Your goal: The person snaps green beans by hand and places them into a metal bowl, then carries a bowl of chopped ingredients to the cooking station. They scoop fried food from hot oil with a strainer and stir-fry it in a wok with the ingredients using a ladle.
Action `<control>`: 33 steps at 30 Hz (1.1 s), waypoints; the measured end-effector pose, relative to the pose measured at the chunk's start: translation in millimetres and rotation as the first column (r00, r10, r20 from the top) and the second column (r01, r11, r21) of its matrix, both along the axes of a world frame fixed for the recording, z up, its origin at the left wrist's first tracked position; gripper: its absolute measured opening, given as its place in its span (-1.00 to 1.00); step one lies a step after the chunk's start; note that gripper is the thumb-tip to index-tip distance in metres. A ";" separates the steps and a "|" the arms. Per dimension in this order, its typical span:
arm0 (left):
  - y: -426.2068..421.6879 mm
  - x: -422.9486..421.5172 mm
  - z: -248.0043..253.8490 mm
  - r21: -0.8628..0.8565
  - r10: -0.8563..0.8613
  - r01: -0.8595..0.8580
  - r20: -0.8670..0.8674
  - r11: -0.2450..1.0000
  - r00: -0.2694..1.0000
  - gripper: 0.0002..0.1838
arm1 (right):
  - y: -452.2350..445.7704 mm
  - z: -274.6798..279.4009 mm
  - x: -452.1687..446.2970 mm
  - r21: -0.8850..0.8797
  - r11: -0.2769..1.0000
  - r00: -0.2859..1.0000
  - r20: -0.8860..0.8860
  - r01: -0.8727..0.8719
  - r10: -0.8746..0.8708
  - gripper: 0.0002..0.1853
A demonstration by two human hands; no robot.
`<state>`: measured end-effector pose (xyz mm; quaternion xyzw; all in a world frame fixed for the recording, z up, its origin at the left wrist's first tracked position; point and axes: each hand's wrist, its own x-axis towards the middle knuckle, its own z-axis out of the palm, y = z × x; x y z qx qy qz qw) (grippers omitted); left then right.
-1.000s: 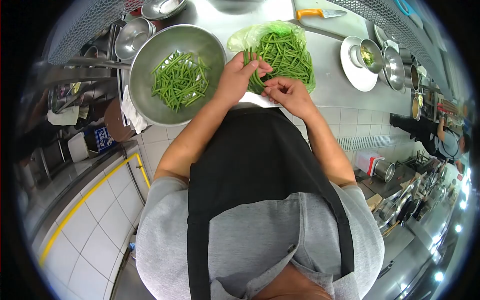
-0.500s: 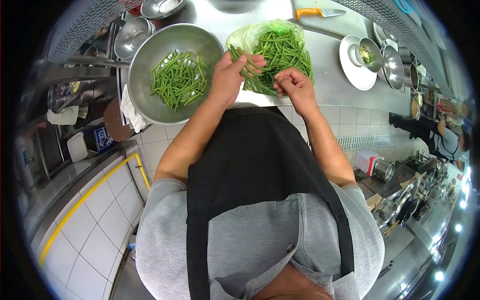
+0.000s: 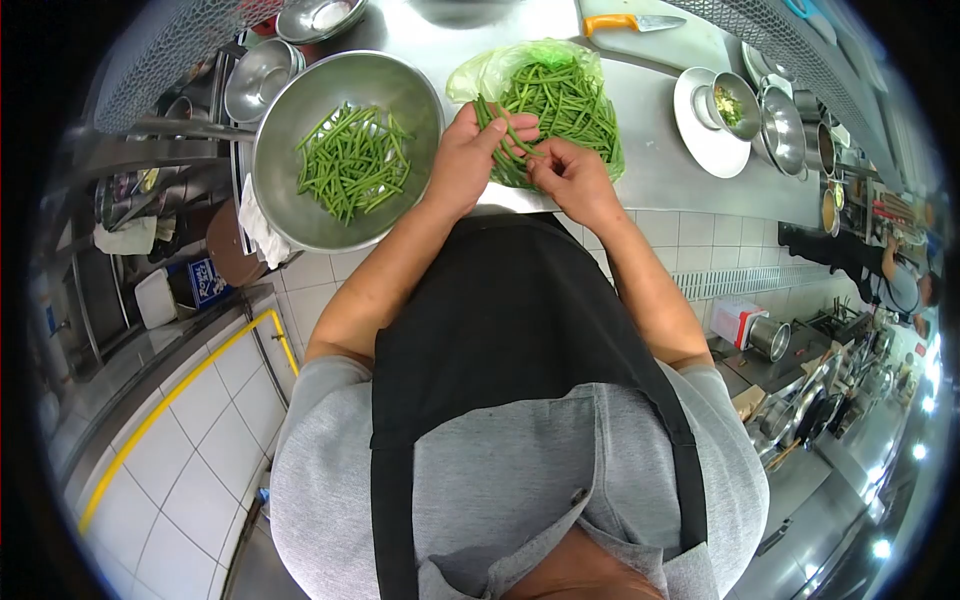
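Green beans and two bare hands at a metal table (image 3: 650,165), seen from above. At far left, beside the left hand and well apart from the right, stands a wide metal bowl (image 3: 345,78); loose cut beans (image 3: 355,165) lie in its bottom, their long axes crossing in many directions. Next comes the left hand (image 3: 465,155), the nearer of the two to the bowl, its palm partly upturned and its thumb laid over a small bundle of beans (image 3: 484,108). The long axis of this bundle slants from beyond the left thumb, down and rightward, so that its near ends point toward the fingertips of the right hand (image 3: 575,182). These fingertips are gathered just beside the ends; overlap and small scale make it impossible to tell whether they pinch a bean or merely meet it. Directly beyond both hands, an opened plastic bag (image 3: 475,75) holds a larger heap of beans (image 3: 560,100), its near edge partly hidden by the fingers. Farther off, beyond and to the right of the hands, a knife (image 3: 640,22) rests on a pale board (image 3: 655,48). Rightmost, well apart from the right hand, a small metal bowl (image 3: 738,108) accompanies a white plate (image 3: 715,155).
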<state>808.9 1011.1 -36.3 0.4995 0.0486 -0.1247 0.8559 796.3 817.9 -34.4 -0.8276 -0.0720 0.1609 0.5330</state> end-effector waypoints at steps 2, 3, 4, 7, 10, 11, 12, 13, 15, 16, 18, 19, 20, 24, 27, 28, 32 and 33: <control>0.0 0.8 -6.0 0.016 -0.017 0.017 0.013 1.000 1.000 -0.82 | 0.1 -1.4 0.8 0.032 0.998 0.998 -0.013 0.055 -0.055 -0.91; -0.3 1.2 -2.8 -0.025 0.019 -0.020 -0.014 0.999 1.000 -0.83 | -0.9 -4.8 1.5 0.101 0.987 0.991 -0.056 0.125 -0.120 -0.91; -1.0 1.2 1.4 -0.066 0.054 -0.057 -0.044 0.996 0.998 -0.84 | -2.2 -8.1 2.4 0.165 0.967 0.978 -0.104 0.196 -0.181 -0.91; 6.2 8.7 4.0 -0.135 0.087 -0.098 -0.082 0.986 0.993 -0.86 | -13.1 -9.2 14.0 0.080 0.950 0.954 -0.028 0.301 -0.300 -0.92; 8.2 8.8 2.6 -0.188 0.073 -0.091 -0.101 0.978 0.992 -0.85 | -24.4 -13.1 14.5 -0.157 0.949 0.947 0.212 0.275 -0.240 -0.86; 8.5 8.7 2.4 -0.206 0.069 -0.090 -0.106 0.974 0.992 -0.83 | -25.2 -16.6 15.3 -0.195 0.939 0.928 0.303 0.283 -0.216 -0.83; 8.3 9.3 2.5 -0.218 0.065 -0.085 -0.096 0.972 0.993 -0.84 | -22.6 -11.7 15.3 -0.181 0.951 0.935 0.301 0.251 -0.190 -0.81; 7.0 8.2 2.6 -0.229 0.060 -0.079 -0.089 0.970 0.994 -0.84 | -18.0 -1.8 11.4 -0.168 0.961 0.941 0.297 0.220 -0.163 -0.79; 4.1 5.8 0.7 -0.248 0.057 -0.078 -0.092 0.966 0.994 -0.84 | -11.1 10.1 4.3 -0.099 0.986 0.977 0.178 0.137 -0.118 -0.78; 3.2 6.7 -1.0 -0.255 0.059 -0.082 -0.097 0.963 0.994 -0.84 | -6.9 13.3 2.6 -0.034 0.995 0.994 0.065 0.093 -0.091 -0.78; 1.6 7.4 -1.0 -0.249 0.059 -0.081 -0.093 0.965 0.994 -0.84 | 3.5 8.5 -0.3 0.091 0.993 0.996 -0.052 0.081 -0.076 -0.78; 0.3 7.5 0.4 -0.236 0.057 -0.076 -0.085 0.969 0.995 -0.83 | 5.9 6.0 0.3 0.076 0.994 0.996 -0.054 0.073 -0.069 -0.78; -1.1 7.1 1.7 -0.224 0.057 -0.073 -0.078 0.972 0.995 -0.83 | 7.7 4.6 1.2 0.061 0.996 0.997 -0.057 0.063 -0.060 -0.78; -1.6 5.8 6.0 -0.160 0.060 -0.064 -0.028 0.985 0.998 -0.82 | 9.0 13.7 4.1 0.028 1.000 0.992 -0.125 0.001 0.002 -0.79; -2.0 4.4 6.3 -0.148 0.059 -0.061 -0.015 0.987 0.998 -0.79 | 12.3 8.6 2.4 0.174 0.983 0.987 -0.156 0.055 -0.027 -0.80; -1.1 4.8 4.5 -0.149 0.054 -0.055 -0.009 0.987 0.998 -0.76 | 13.3 8.8 3.1 0.213 0.975 0.982 -0.186 0.063 -0.023 -0.81; -0.6 4.1 1.4 -0.117 0.035 -0.031 0.028 0.993 0.999 -0.72 | 14.3 4.0 3.3 0.321 0.937 0.962 -0.270 0.137 -0.048 -0.86; -1.5 3.3 3.0 -0.126 0.048 -0.045 0.024 0.991 0.999 -0.73 | 14.7 1.7 3.7 0.338 0.927 0.957 -0.283 0.162 -0.065 -0.88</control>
